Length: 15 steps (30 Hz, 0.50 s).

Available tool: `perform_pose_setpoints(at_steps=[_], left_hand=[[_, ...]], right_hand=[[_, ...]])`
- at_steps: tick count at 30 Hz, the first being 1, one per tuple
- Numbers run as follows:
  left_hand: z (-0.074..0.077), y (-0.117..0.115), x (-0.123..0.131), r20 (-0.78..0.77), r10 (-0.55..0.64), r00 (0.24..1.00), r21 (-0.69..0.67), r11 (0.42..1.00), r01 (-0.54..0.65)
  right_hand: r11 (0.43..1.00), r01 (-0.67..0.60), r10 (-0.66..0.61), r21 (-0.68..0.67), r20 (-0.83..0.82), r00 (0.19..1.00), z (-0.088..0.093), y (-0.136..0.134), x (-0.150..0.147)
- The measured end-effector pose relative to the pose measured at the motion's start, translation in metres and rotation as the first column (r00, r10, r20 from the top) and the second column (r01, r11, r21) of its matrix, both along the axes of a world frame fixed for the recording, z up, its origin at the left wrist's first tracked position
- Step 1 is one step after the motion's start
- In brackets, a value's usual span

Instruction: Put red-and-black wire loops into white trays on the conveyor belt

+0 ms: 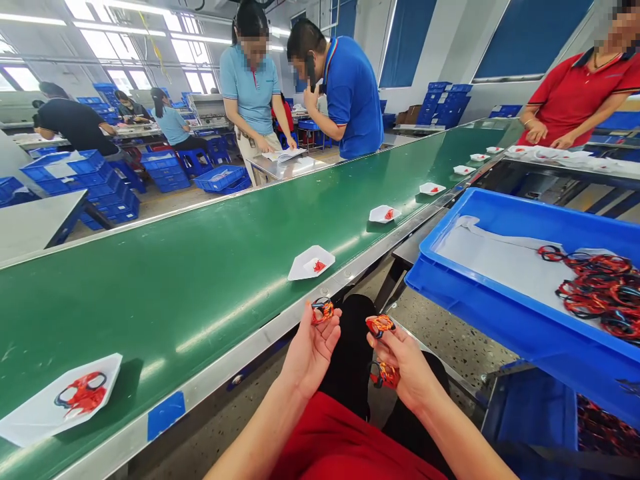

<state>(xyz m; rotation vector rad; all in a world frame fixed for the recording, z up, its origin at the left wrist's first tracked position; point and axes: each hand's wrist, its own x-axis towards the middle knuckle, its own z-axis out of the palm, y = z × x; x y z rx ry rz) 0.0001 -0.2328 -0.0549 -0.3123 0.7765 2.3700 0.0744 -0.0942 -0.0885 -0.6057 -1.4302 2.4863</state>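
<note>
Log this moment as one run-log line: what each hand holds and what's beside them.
Left hand: red-and-black loop | Right hand: similar loops | Beside: blue crate of tangled loops; green conveyor belt with white paper trays

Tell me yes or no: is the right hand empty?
No, the right hand holds red-and-black looped pieces at its fingers.

Bright ceiling lights point(120, 20); wide-angle distortion bends the edges.
</note>
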Motion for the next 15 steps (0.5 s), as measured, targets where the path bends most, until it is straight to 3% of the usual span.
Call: perform_pose_setpoints(at_steps=[11, 13, 15], left_hand=[[0.002, -0.001, -0.001, -0.008, 0.109, 0.994, -0.032, 0.993, -0.11], [0.005, -0.004, -0.002, -0.135, 0.088, 0.987, -0.105, 0.989, -0.102], [0.012, -0.01, -0.006, -0.427, 0.048, 0.903, -0.267, 0.947, -0.176]], right_hand=[[0.999, -0.035, 0.035, -0.031, 0.022, 0.999, -0.002, -0.005, 0.002], [0.999, -0.038, 0.039, -0.029, 0.019, 0.999, -0.002, -0.005, 0.002], [0.999, -0.046, 0.046, -0.026, 0.016, 0.999, -0.002, -0.005, 0.002]])
